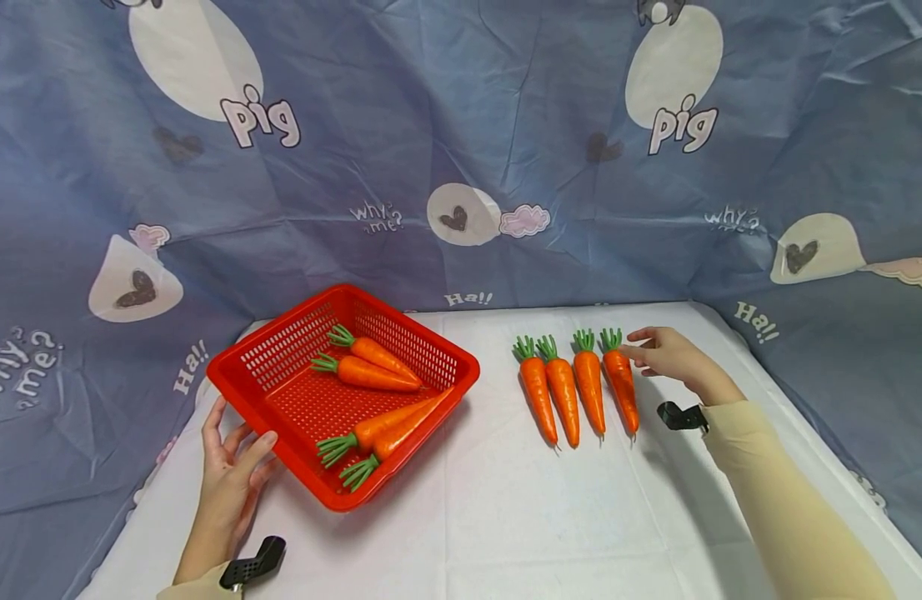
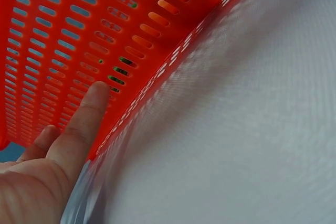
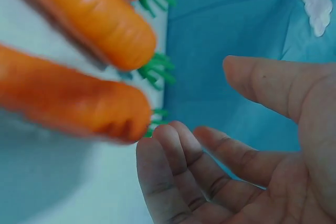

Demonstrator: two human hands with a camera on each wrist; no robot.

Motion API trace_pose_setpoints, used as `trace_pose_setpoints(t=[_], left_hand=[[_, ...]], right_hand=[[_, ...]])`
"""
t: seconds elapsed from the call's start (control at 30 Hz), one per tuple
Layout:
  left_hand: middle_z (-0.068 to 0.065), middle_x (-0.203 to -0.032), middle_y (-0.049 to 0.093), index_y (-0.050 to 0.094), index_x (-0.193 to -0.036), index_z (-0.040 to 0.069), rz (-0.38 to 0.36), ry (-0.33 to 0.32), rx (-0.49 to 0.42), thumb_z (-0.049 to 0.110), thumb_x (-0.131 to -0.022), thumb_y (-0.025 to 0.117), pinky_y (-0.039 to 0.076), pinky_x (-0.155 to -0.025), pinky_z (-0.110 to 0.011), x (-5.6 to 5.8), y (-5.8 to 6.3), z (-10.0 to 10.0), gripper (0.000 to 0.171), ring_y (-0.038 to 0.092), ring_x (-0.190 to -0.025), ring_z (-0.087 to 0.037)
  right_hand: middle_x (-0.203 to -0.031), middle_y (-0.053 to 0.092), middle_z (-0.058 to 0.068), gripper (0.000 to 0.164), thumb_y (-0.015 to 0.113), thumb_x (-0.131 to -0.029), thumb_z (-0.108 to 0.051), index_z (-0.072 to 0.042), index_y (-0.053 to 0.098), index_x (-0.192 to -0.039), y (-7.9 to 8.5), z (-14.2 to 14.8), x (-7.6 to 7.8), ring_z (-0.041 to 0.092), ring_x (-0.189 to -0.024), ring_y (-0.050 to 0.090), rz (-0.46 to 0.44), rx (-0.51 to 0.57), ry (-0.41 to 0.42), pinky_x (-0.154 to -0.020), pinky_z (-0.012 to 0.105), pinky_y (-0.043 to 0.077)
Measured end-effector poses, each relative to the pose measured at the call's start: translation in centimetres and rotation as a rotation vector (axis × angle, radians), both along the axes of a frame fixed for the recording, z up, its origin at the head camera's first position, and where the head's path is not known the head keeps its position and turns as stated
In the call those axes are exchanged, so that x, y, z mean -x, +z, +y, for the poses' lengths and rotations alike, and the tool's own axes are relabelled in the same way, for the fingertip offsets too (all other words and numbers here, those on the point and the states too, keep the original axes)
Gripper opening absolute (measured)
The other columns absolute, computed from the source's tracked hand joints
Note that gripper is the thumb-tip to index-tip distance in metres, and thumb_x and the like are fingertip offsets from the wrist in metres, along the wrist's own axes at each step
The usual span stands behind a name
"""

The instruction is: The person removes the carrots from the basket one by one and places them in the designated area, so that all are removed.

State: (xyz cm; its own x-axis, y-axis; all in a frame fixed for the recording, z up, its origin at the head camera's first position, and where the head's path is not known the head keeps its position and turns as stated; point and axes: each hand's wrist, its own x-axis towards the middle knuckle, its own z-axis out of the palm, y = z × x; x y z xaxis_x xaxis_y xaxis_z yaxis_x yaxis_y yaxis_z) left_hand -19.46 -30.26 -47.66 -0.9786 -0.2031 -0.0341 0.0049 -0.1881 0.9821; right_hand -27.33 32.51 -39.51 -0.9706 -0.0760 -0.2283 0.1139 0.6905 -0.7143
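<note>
A red plastic basket (image 1: 288,408) stands at the left with several carrots inside, among them one carrot (image 1: 378,375) near its middle. My left hand (image 1: 228,479) holds the basket's near left side, thumb at the rim and fingers against the slotted outer wall (image 2: 68,56). To the right, several orange carrots with green tops lie side by side on the white cloth. Beside the top of the rightmost carrot (image 1: 621,383) is my right hand (image 1: 667,357). In the right wrist view its fingers (image 3: 157,171) are loosely bent, near that carrot's top end, with nothing between thumb and fingers.
A white cloth (image 1: 506,533) covers the table. Behind it and at both sides hangs a blue printed cloth (image 1: 401,150). Each wrist carries a black camera, the left one (image 1: 254,565) low in front of the basket.
</note>
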Motion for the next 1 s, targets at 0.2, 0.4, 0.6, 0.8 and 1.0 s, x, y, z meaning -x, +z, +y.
trace_pose_setpoints(t=[0.2, 0.4, 0.6, 0.8, 1.0], left_hand=[[0.006, -0.142, 0.047, 0.011, -0.166, 0.05, 0.007, 0.0, -0.005, 0.011, -0.105, 0.067, 0.066, -0.082, -0.026, -0.1, 0.1, 0.0, 0.091, 0.065, -0.117, -0.002], [0.006, -0.143, 0.046, 0.011, -0.166, 0.05, 0.008, -0.003, -0.013, 0.01, -0.105, 0.066, 0.066, -0.081, -0.026, -0.1, -0.1, 0.0, 0.092, 0.065, -0.117, -0.003], [0.004, -0.142, 0.047, 0.013, -0.166, 0.048, 0.026, 0.001, -0.018, 0.008, -0.105, 0.065, 0.067, -0.081, -0.027, -0.1, -0.2, -0.1, 0.09, 0.067, -0.114, -0.002], [0.004, -0.143, 0.048, 0.014, -0.166, 0.048, 0.035, -0.001, -0.009, 0.009, -0.105, 0.066, 0.066, -0.081, -0.026, -0.2, -0.3, -0.1, 0.089, 0.067, -0.115, -0.002], [0.005, -0.142, 0.047, 0.013, -0.166, 0.048, 0.029, -0.01, -0.012, 0.009, -0.105, 0.066, 0.067, -0.081, -0.027, -0.1, -0.2, 0.0, 0.09, 0.067, -0.115, -0.002]], right_hand=[[-0.139, 0.062, 0.035, 0.063, 0.061, -0.11, -0.032, 0.012, 0.045, -0.152, 1.5, -1.9, 0.5, 0.042, -0.119, 0.068, 0.042, 0.014, 0.035, -0.104, 0.052, 0.061], [-0.137, 0.064, 0.031, 0.063, 0.062, -0.109, -0.038, 0.006, 0.05, -0.152, 3.3, -4.1, 1.0, 0.039, -0.114, 0.071, 0.074, -0.039, 0.079, -0.106, 0.055, 0.059], [-0.13, 0.067, 0.026, 0.059, 0.066, -0.106, -0.038, 0.002, 0.056, -0.148, 5.0, -7.0, 1.7, 0.029, -0.101, 0.07, 0.09, -0.079, 0.126, -0.095, 0.044, 0.063], [-0.126, 0.069, 0.022, 0.055, 0.068, -0.105, -0.036, -0.001, 0.059, -0.146, 5.7, -9.2, 1.9, 0.028, -0.096, 0.069, 0.115, -0.115, 0.185, -0.083, 0.034, 0.058], [-0.128, 0.07, 0.022, 0.053, 0.068, -0.105, -0.036, -0.003, 0.06, -0.145, 6.1, -10.3, 1.9, 0.029, -0.097, 0.07, 0.134, -0.132, 0.222, -0.083, 0.034, 0.058]])
